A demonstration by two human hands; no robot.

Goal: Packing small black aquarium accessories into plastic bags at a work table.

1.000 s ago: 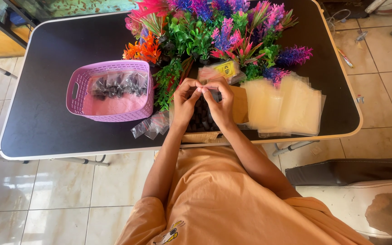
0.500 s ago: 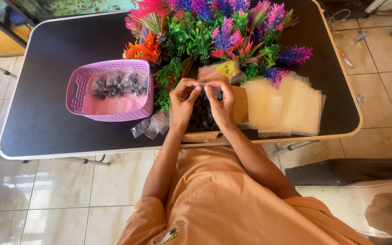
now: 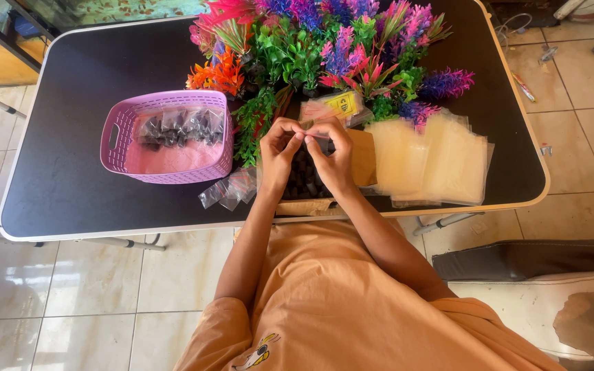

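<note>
My left hand (image 3: 280, 154) and my right hand (image 3: 331, 154) meet fingertip to fingertip over a cardboard box of small dark pieces (image 3: 302, 182) at the table's front edge. Between the fingers is a small clear plastic bag (image 3: 309, 135), pinched from both sides; whether anything is inside it is hidden. A pink plastic basket (image 3: 122, 141) to the left holds several filled clear bags with dark contents (image 3: 177, 127). A few more bags (image 3: 228, 192) lie loose beside my left wrist.
A stack of flat clear bags (image 3: 427, 161) lies to the right on the black table (image 3: 70, 199). Bright artificial plants (image 3: 324, 48) crowd the far side. Tiled floor surrounds the table, and a dark cushion (image 3: 531, 257) lies at the right.
</note>
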